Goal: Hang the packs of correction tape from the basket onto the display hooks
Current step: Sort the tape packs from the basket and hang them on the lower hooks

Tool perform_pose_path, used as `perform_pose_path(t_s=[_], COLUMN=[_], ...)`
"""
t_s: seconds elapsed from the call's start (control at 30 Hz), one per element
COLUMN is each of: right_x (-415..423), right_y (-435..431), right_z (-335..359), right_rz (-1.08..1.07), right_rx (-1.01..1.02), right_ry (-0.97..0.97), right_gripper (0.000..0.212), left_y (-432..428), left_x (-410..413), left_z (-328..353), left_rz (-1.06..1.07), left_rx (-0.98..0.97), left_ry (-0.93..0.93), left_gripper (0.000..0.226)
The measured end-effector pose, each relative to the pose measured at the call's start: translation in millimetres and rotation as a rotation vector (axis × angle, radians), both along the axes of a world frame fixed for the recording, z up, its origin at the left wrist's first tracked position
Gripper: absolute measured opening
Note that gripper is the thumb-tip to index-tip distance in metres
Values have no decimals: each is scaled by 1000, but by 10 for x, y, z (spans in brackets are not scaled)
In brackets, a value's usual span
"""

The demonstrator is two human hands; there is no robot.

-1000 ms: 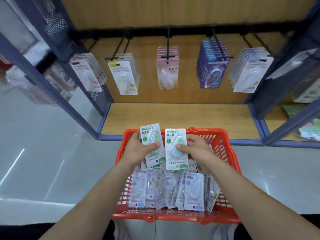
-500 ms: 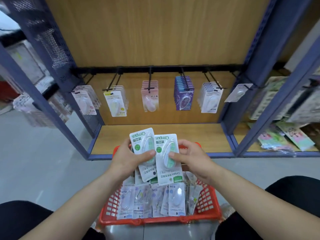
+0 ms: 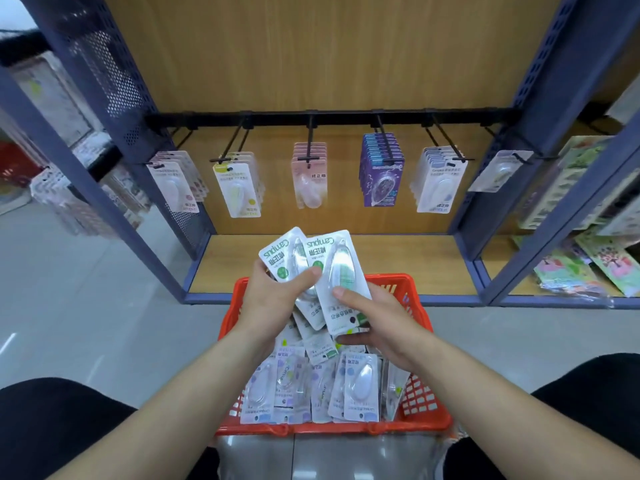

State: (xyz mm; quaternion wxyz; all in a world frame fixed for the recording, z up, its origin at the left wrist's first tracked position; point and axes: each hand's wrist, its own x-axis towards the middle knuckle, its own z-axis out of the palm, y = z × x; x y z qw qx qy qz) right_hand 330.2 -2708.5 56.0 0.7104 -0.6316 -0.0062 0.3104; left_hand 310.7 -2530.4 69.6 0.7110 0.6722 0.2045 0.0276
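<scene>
Left hand point(image 3: 277, 299) pinches a green pack point(image 3: 282, 252) at 12 o'clock over the basket point(image 3: 346, 427); right hand point(image 3: 377, 320) grips a second pack point(image 3: 341, 268) overlapping it at 1 o'clock. Both read inverted against the hung stock point(image 3: 239, 188), so flip each before threading a hook point(image 3: 310, 140)

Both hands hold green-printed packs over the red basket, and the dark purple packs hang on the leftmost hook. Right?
No: the head view shows the dark purple packs on the fourth hook from the left. The rest is right.
</scene>
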Motion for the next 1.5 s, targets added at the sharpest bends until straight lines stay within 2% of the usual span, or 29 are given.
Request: perform_pose_path(t_s=[0.17,0.3,0.33,0.43,0.47,0.5,0.57,0.6,0.63,0.7,0.8,1.0,1.17,1.2,1.33,1.43,1.5], right_x=[93,94,103,137,140,140,134,134,140,156,172,142,126,117,96,116,127], right_y=[38,103,113,120,121,124,131,132,131,122,101,103,119,123,123,106,90], right_z=[-47,-72,-75,-98,-105,-118,-134,-142,-157,-185,-200,-173,-189,-196,-177,-165,-165], right_rz=[26,-1,1,19,25,30,33,30,26,1,-76,-243,-288,-265,-190,-148,-131], right_rx=[61,68,58,23,17,12,3,-5,-15,-37,-56,33,10,-23,-88,-68,-59], right_ry=[126,107,99,84,84,83,88,88,84,70,47,10,-48,-72,-128,-127,-120], right_gripper=[31,29,28,26,26,25,25,26,27,33,42,48,48,46,36,25,26], left_y=[9,8,20,64,74,71,90,104,122,159,201,229,147,129,67,25,5], left_x=[53,51,47,46,34,26,10,0,-8,-13,-14,-34,-91,-105,-147,-168,-186], left_z=[-92,-71,-65,-67,-72,-66,-78,-73,-63,-50,-29,-6,-35,-45,-116,-134,-120], left_rz=[54,121,109,48,44,54,106,105,90,48,6,-90,-142,-147,-110,-131,-133], left_rx=[-4,72,108,202,233,264,354,382,387,361,321,253,207,198,172,101,55], left_ry=[22,-1,-8,-10,-15,-10,18,18,20,55,98,207,185,186,196,204,211], left_gripper=[63,82,75,34,32,43,82,90,87,74,66,50,33,33,74,63,60])
